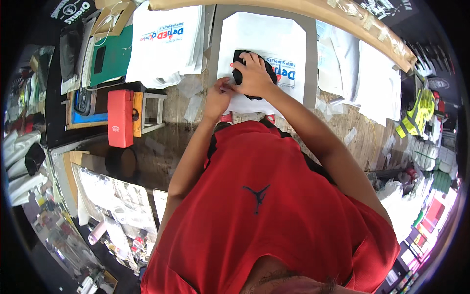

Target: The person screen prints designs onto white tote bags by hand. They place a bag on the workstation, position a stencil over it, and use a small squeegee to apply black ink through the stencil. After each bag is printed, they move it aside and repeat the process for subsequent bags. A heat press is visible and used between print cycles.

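Note:
A white sheet-like piece with blue and red print (pixel 267 32), perhaps a bag or garment, lies flat on a grey board (pixel 310 73). On its printed middle rests a black, soft-looking pad or cloth (pixel 268 68). My right hand (pixel 255 77) grips this black thing from above, its fingers bent over the upper left side. Close beside it, at the board's left edge, my left hand (pixel 219 99) has thumb and fingertips drawn together near the right thumb. What the left fingertips pinch, if anything, is too small to make out.
Similar printed white pieces (pixel 166 44) are stacked at left, beside a green mat (pixel 111 56). More white sheets (pixel 377 73) lie at right. A long cardboard tube (pixel 293 12) crosses the far edge. A red case (pixel 120 119) stands left, near a wooden stool (pixel 138 115).

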Demonstrator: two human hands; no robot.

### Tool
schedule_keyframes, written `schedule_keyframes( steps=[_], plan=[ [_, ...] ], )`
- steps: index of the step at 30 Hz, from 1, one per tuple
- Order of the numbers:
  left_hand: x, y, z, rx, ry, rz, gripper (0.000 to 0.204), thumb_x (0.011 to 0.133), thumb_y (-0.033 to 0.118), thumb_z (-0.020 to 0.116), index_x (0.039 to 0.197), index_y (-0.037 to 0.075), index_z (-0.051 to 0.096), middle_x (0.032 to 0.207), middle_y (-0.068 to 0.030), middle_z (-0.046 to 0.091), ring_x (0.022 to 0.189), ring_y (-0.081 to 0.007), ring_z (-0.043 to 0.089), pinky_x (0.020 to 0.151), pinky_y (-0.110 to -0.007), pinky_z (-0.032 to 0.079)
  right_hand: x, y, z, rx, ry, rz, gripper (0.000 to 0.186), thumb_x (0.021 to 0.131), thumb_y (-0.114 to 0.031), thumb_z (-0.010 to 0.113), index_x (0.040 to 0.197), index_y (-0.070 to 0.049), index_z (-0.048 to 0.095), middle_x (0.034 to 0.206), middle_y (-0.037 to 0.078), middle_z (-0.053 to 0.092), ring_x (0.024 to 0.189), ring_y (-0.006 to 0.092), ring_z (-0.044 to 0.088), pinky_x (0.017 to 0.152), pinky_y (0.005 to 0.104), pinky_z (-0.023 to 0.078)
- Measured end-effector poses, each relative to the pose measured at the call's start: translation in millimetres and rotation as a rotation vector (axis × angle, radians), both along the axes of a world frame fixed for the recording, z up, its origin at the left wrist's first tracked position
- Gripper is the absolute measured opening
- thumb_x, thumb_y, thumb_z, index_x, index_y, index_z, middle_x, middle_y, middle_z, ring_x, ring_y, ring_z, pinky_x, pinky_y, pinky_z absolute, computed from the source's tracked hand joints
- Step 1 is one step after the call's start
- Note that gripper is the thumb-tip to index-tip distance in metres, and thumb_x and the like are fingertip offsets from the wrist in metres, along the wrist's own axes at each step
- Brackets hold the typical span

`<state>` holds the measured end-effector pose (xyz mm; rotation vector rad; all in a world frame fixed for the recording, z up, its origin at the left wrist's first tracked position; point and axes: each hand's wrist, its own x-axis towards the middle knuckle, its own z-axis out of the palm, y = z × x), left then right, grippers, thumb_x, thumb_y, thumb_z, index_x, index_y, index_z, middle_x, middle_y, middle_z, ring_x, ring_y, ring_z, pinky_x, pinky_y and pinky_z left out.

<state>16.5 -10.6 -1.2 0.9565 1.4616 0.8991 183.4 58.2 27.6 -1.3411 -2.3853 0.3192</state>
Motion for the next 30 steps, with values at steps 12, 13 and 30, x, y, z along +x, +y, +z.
schedule_keyframes(
  steps=[12,13,30],
  plan=[
    [3,-4,12,0.223,0.382,-0.043,0.041,0.081,0.013,0.067,0.12,0.004,0.062,0.114,-0.0171,0.062,0.096,-0.0293,0.067,0.083,-0.039,0.055,42,28,-26,0.095,0.155,-0.125,0.019,0.076,-0.026,0.077,0.091,-0.013,0.076,0.114,0.008,0.059,0.112,0.0305,0.054,0.097,0.0462,0.044],
    [3,-4,13,0.217,0.412,-0.058,0.041,0.081,0.013,0.068,0.12,0.004,0.062,0.114,-0.0167,0.063,0.096,-0.0291,0.067,0.083,-0.039,0.055,47,31,-26,0.1,0.151,-0.137,0.02,0.076,-0.026,0.077,0.091,-0.013,0.076,0.114,0.008,0.059,0.111,0.0304,0.054,0.097,0.0458,0.044],
    [4,-7,7,0.286,0.383,-0.105,0.04,0.081,0.013,0.071,0.119,0.003,0.064,0.122,-0.0134,0.062,0.102,-0.0279,0.066,0.084,-0.036,0.055,106,47,-23,0.148,0.087,-0.323,0.021,0.079,-0.025,0.076,0.095,-0.013,0.076,0.117,0.008,0.06,0.113,0.03,0.055,0.099,0.0448,0.044]
  ],
)
